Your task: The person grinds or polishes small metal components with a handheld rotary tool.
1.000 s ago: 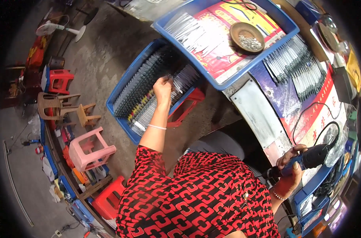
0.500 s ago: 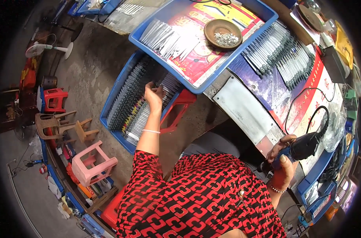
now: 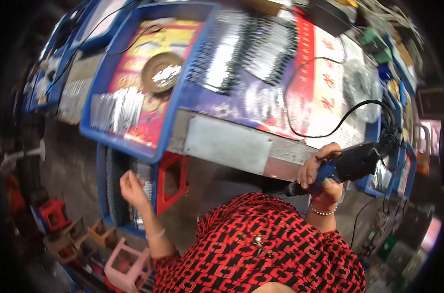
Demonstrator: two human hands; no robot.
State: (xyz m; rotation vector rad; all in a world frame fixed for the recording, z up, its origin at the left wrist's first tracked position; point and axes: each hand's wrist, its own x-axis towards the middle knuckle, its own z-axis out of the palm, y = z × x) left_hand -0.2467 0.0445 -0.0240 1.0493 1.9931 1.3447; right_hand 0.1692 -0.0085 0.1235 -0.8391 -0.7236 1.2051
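1. The person's left hand was down in the low blue crate beside the red stool, fingers curled together over the rows of thin metal pieces. It looked pinched on one or a few of them, though the blur kept me from telling whether anything was really held.
2. The right hand was wrapped tight around the dark blue grip of a corded power tool, its nose pointing toward the person's body and its black cable looping away over the counter beyond the knuckles.
3. My reading was that the picking step was in hand: a fresh piece being taken from the crate while the tool waited, ready, on the other side.
4. Up and away from the left hand sat a blue tray on the counter, with a fan of similar metal pieces and a round brown dish of small bright bits.
5. The next move, as I judged it, called for lifting that hand clear of the crate wall without dragging neighbouring pieces, then bringing the piece up to the counter edge within reach of the tool.
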